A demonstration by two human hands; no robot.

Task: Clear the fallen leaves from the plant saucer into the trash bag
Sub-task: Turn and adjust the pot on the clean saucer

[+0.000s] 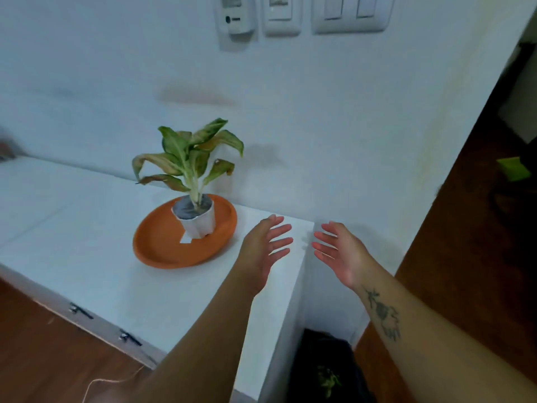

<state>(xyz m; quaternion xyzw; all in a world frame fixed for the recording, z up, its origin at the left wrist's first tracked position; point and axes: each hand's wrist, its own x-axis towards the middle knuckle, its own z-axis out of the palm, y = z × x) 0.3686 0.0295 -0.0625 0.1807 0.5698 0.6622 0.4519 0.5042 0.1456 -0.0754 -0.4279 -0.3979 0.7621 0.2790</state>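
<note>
An orange plant saucer (162, 245) sits on the white cabinet top, and a small white pot (200, 222) with a green and browning plant (189, 158) stands in it. A white scrap (186, 238) lies in the saucer by the pot. My left hand (266, 245) hovers open to the right of the saucer, over the cabinet's right end. My right hand (337, 251) is open too, palm facing the left one, past the cabinet's edge. On the floor below, between cabinet and wall, the black trash bag (325, 353) holds green leaves (328, 379).
The white cabinet top (87, 228) runs left along the wall; its front edge carries two dark handles (129, 338). Switch plates (348, 13) hang on the wall above. A wooden floor (58, 359) lies in front, and a dark doorway opens at the right.
</note>
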